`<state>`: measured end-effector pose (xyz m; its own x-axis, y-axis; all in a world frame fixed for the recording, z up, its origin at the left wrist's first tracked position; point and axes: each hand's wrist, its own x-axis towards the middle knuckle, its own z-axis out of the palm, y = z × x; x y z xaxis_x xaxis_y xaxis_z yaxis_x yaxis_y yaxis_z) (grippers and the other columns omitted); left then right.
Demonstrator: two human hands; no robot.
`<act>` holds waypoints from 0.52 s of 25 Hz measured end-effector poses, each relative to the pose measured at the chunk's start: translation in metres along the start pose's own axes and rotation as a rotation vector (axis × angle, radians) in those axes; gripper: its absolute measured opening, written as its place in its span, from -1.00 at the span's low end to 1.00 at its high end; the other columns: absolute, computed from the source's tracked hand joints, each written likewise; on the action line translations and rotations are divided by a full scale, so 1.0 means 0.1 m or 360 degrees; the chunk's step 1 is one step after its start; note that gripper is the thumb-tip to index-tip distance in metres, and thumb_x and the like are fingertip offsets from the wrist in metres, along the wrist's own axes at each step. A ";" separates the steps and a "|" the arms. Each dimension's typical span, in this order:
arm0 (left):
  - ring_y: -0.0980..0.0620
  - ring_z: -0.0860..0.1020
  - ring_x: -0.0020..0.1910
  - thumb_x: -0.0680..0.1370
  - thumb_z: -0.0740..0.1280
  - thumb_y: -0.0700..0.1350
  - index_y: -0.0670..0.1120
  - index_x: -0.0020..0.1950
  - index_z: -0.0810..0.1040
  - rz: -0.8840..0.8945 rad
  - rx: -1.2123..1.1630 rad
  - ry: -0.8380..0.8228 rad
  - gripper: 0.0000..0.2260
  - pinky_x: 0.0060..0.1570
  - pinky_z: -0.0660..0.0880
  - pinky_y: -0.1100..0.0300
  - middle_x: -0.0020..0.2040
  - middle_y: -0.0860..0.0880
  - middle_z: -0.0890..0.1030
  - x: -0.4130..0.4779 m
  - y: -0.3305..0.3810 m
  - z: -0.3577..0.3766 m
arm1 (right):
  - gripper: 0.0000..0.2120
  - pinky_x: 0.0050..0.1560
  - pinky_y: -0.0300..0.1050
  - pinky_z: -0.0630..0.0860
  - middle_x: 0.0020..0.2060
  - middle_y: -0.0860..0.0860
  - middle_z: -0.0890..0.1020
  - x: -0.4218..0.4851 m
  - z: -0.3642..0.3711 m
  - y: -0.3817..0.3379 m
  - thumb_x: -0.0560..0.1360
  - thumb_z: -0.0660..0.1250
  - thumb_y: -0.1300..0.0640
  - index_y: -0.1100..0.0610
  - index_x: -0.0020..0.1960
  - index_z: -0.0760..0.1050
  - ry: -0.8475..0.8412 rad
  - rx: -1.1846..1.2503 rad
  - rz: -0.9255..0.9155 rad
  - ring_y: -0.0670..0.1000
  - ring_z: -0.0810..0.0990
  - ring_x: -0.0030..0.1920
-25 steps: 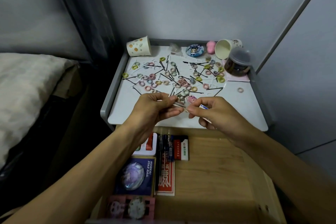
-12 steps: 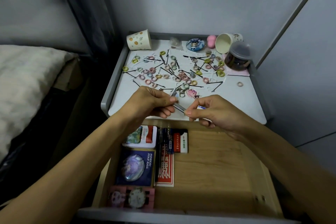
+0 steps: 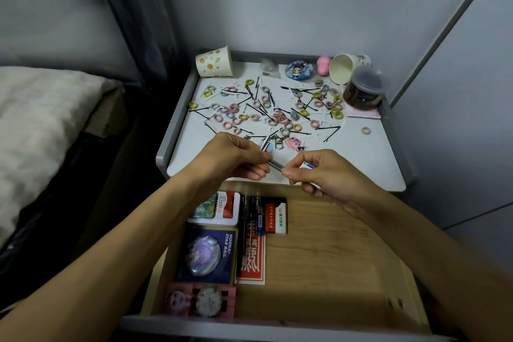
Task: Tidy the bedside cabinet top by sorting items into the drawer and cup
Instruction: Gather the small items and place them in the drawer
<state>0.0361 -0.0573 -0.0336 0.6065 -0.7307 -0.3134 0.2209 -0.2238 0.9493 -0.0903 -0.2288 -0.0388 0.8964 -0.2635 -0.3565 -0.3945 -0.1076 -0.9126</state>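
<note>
My left hand [image 3: 236,157] and my right hand [image 3: 322,175] meet above the cabinet's front edge. Between them they pinch a thin grey stick-like item [image 3: 275,165]. My right hand also holds a small white and blue packet [image 3: 306,166]. The white cabinet top [image 3: 361,158] is strewn with several small coloured hair rings [image 3: 233,108] and black hairpins [image 3: 330,130]. Two keychain charms [image 3: 295,144] lie just beyond my fingers. A dotted paper cup [image 3: 215,61] stands upright at the back left. Another paper cup [image 3: 348,66] lies on its side at the back right. The wooden drawer [image 3: 333,258] below is pulled out.
A clear lidded jar [image 3: 365,91] stands at the back right on a pink card, with a round badge [image 3: 299,70] and a pink sponge [image 3: 324,64] near the back rim. Cards, boxes and pens [image 3: 251,219] fill the drawer's left half. A bed [image 3: 41,108] lies left.
The camera has tilted down, so more of the open drawer shows. Both hands stay together on the thin grey item, which has barely shifted.
</note>
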 end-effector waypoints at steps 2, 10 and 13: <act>0.02 0.61 -0.41 0.47 0.47 -0.23 -0.21 -0.20 0.70 0.0000 0.0029 -0.0024 -0.92 -0.36 0.57 0.29 -0.27 -0.21 0.68 0.00 0.01 -0.01 | -0.89 -0.52 -0.32 0.29 -0.38 -0.02 0.61 0.00 0.00 -0.01 0.45 0.47 0.13 0.16 -0.14 0.60 -0.0030 -0.0033 0.0000 -0.14 0.40 -0.50; 0.07 0.56 -0.43 0.42 0.47 -0.12 -0.28 -0.13 0.70 0.0111 0.0245 -0.0070 -0.80 -0.40 0.53 0.30 -0.32 -0.17 0.66 -0.03 0.04 -0.05 | -0.89 -0.56 -0.34 0.24 -0.35 0.08 0.61 -0.02 -0.01 -0.07 0.44 0.47 0.21 0.24 -0.11 0.59 -0.0211 0.0053 0.0156 -0.14 0.37 -0.53; 0.07 0.58 -0.43 0.42 0.48 -0.18 -0.32 -0.14 0.67 0.0139 0.0292 -0.0120 -0.81 -0.40 0.53 0.31 -0.34 -0.17 0.66 -0.07 0.07 -0.01 | -0.91 -0.58 -0.35 0.25 -0.37 0.06 0.62 -0.09 -0.04 -0.09 0.44 0.47 0.22 0.23 -0.13 0.59 -0.0241 0.0023 0.0151 -0.15 0.38 -0.54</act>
<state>0.0343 -0.0536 -0.0251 0.5570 -0.7970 -0.2334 0.0229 -0.2662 0.9636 -0.0954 -0.2295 -0.0272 0.8758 -0.1241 -0.4664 -0.4770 -0.0750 -0.8757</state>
